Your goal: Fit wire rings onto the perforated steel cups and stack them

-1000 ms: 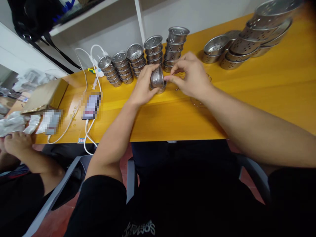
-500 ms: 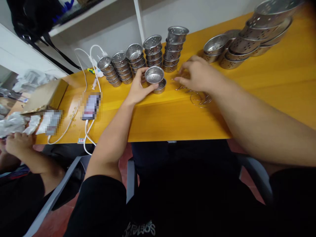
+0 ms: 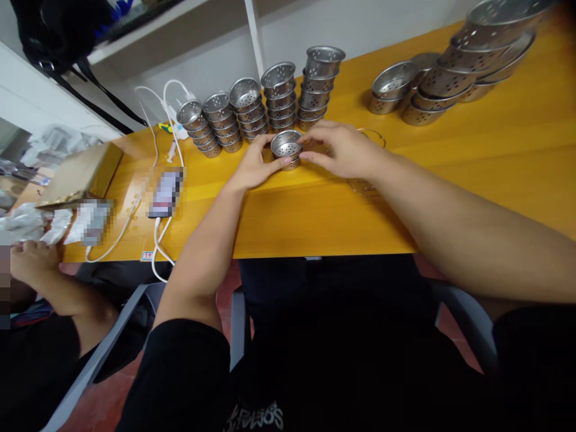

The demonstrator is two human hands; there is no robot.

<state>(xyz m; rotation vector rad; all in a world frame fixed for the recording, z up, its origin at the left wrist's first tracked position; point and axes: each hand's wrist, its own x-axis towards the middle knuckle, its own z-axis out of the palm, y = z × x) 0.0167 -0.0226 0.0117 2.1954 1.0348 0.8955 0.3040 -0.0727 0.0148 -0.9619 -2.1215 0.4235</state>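
Note:
A perforated metal cup point(image 3: 287, 144) sits, mouth up, on another such cup point(image 3: 293, 164) that shows only in part below it. My left hand point(image 3: 258, 163) is closed round its left side, thumb along the front. At the right rim, the thumb and fingertips of my right hand point(image 3: 337, 148) pinch the same cup. Thin wire rings point(image 3: 362, 186) lie on the table, partly hidden under my right hand and forearm. Behind the hands stands a row of stacked perforated cups point(image 3: 278, 96).
More perforated cups point(image 3: 394, 84) and a tall leaning stack point(image 3: 454, 72) stand at the right. Left of my arm are a phone point(image 3: 166, 193), white cables and a cardboard box point(image 3: 83, 174). A co-worker's hand point(image 3: 36, 261) rests at the table's far left edge.
The upper cup was tilted in my left hand, then turned mouth up, and now rests on the lower cup. My right hand moved away over the wire rings and came back to the cup.

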